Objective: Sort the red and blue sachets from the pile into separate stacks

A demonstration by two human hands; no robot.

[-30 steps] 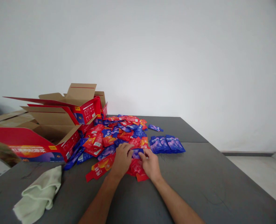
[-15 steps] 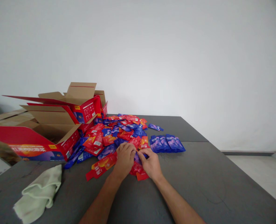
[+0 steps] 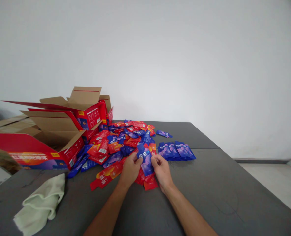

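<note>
A heap of red and blue sachets (image 3: 118,141) covers the middle of the grey table (image 3: 209,190). My left hand (image 3: 130,168) and my right hand (image 3: 161,170) are both pinched on one blue sachet (image 3: 145,159), lifted just above the near edge of the heap. Its printed face is turned up toward me. Under my hands lie several red sachets (image 3: 147,182). A neat row of blue sachets (image 3: 176,150) lies to the right of the heap, a short way beyond my right hand.
Open red cardboard boxes (image 3: 62,131) with raised flaps stand at the left of the table. A pale green cloth (image 3: 41,205) lies crumpled at the near left. A lone blue sachet (image 3: 164,133) sits behind the row. A white wall rises behind.
Both hands were pressed down on the heap, working at a blue sachet. Now they have lifted it free and hold it up between them.
</note>
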